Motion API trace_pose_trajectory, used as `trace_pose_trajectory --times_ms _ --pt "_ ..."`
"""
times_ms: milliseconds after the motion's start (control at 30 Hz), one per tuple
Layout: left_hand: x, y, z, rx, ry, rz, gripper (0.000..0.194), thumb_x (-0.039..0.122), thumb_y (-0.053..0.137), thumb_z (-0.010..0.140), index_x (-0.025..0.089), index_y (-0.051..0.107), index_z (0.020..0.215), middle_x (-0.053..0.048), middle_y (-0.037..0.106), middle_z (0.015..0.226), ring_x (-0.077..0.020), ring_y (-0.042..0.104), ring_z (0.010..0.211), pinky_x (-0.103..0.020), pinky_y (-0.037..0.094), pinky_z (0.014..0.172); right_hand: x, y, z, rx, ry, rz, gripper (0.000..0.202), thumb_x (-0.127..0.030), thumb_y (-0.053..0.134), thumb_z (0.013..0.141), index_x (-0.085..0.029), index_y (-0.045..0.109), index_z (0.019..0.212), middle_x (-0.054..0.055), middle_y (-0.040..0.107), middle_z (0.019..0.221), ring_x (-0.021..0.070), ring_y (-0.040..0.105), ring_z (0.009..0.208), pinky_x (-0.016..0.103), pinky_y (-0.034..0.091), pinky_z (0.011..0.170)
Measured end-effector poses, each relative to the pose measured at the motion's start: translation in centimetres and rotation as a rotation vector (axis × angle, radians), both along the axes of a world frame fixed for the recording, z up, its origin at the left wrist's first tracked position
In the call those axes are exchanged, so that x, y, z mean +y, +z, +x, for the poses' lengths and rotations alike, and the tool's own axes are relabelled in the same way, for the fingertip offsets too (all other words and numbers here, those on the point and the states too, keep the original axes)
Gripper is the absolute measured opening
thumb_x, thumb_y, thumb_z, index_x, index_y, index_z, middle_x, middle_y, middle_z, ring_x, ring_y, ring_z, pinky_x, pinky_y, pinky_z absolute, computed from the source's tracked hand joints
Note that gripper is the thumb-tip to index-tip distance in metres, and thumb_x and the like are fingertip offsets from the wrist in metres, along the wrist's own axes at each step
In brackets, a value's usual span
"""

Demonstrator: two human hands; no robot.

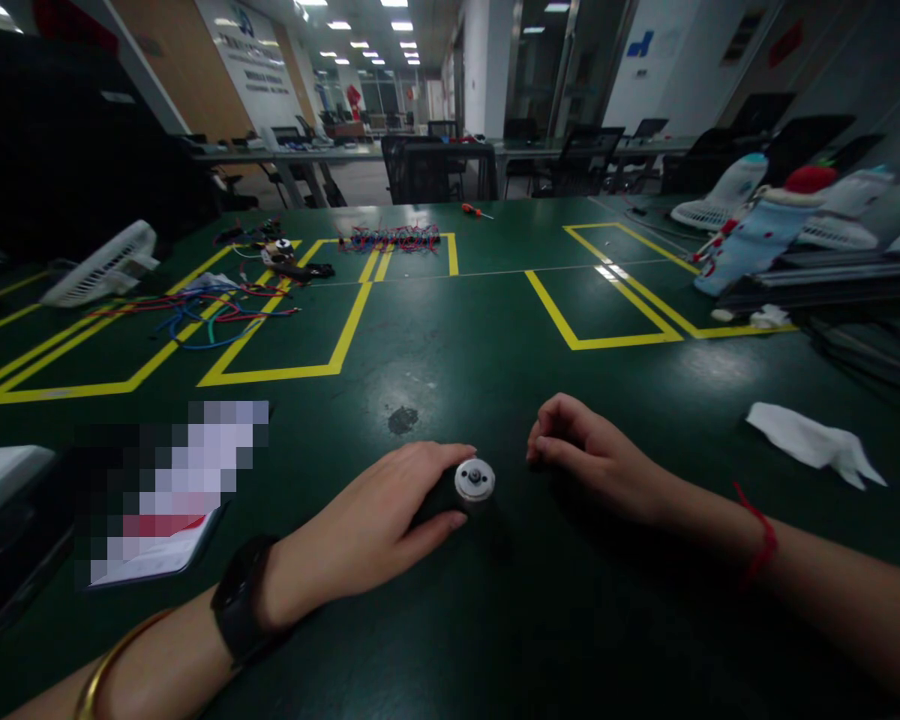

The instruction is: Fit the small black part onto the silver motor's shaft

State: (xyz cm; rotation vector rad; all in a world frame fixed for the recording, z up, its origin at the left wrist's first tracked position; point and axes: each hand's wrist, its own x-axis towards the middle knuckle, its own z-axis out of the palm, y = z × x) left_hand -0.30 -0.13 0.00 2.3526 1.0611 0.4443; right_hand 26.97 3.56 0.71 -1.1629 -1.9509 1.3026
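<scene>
A small round motor-like part (pixel 475 480) with a pale metal top stands upright on the dark green table (pixel 450 370). My left hand (pixel 390 510) wraps round its left side, with the thumb and a finger against it. To the right of the part, my right hand (pixel 596 455) rests near the tabletop, its fingers curled in; whether anything small is between them is hidden. A dark smudge (pixel 403 419) marks the surface just beyond my left hand.
A phone-like flat item (pixel 184 540) lies at the left, partly pixelated. Coloured wires (pixel 217 310) and a white fan (pixel 109 265) are beyond it. A crumpled tissue (pixel 810 435), a blue bottle (pixel 754 240) and dark metal bars (pixel 817 285) occupy the right. An orange screwdriver (pixel 474 211) lies far back.
</scene>
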Motion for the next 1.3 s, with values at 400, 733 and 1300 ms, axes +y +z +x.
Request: trace_pose_trajectory --times_ms 400,733,1300 --pt "0.1 0.0 0.2 -0.023 -0.001 -0.003 0.050 0.024 0.062 0.089 0.028 0.042 0.135 -0.003 0.056 0.131 -0.0223 0.054 0.118 -0.042 0.044 0.104 0.1 4.3 -1.2 -0.460 0.374 0.322 0.017 -0.028 0.056 0.091 -0.020 0.066 0.103 0.005 0.067 0.098 0.0192 0.061 0.087 0.032 0.046 0.076" --pt "0.0 0.1 0.2 -0.052 -0.021 0.029 0.048 0.022 0.064 0.088 0.026 0.045 0.132 -0.004 0.058 0.127 -0.0217 0.057 0.114 -0.039 0.046 0.100 -1.1 4.0 -3.7 -0.225 0.271 0.430 0.017 -0.029 0.063 0.089 -0.019 0.067 0.101 0.004 0.068 0.096 0.0179 0.061 0.085 0.032 0.046 0.079" --pt "0.1 0.7 0.5 -0.062 -0.046 -0.015 0.040 0.019 0.061 0.090 0.026 0.048 0.127 -0.004 0.058 0.126 -0.0224 0.055 0.115 -0.041 0.044 0.101 0.1 4.3 -0.6 -0.303 0.344 0.218 0.011 -0.027 0.062 0.090 -0.019 0.069 0.093 0.004 0.064 0.099 0.0179 0.061 0.090 0.032 0.048 0.081"
